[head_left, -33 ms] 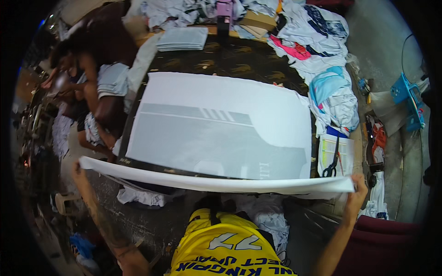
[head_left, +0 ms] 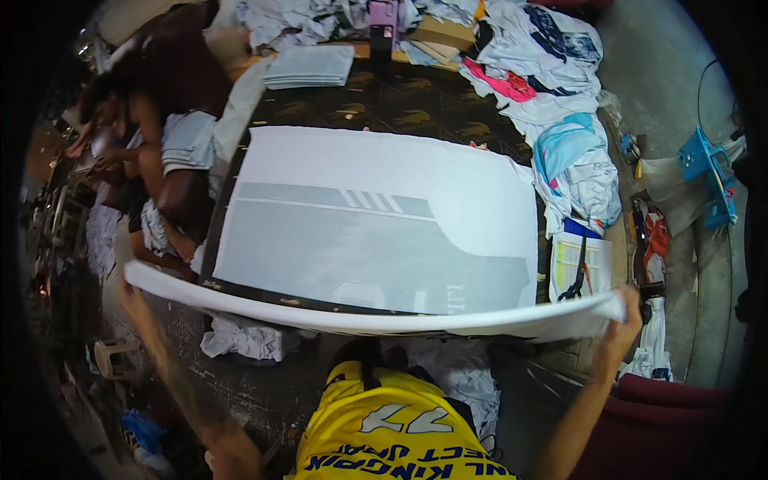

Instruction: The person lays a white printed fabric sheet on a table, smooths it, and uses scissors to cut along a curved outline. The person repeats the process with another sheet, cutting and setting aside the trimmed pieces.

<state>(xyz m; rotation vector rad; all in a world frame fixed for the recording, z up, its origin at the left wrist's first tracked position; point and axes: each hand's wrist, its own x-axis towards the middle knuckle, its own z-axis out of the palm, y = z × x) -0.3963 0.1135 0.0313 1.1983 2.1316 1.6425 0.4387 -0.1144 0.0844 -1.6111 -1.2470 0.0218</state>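
Note:
A long white fabric sheet (head_left: pixel 368 322) is stretched across in front of me, over the near edge of the table, sagging a little in the middle. My left hand (head_left: pixel 131 294) is closed around its left end, partly hidden by the cloth. At the other end, my right hand (head_left: pixel 629 310) grips the corner. Beyond the sheet, a white and grey printed fabric panel (head_left: pixel 376 240) with pale stripes lies flat on the dark patterned table (head_left: pixel 392 100).
Black scissors (head_left: pixel 578 276) lie on a printed paper (head_left: pixel 596 260) at the right. A folded grey stack (head_left: pixel 310 66) sits at the far left of the table. Heaped clothes (head_left: pixel 572 160) line the right side. Another person (head_left: pixel 148 136) sits at left. A blue plastic basket (head_left: pixel 704 176) is at far right.
Both ends of the held sheet have shifted slightly, the left end moving left and a little up, the right end rising slightly. Both hands keep their grip. The view has moved slightly.

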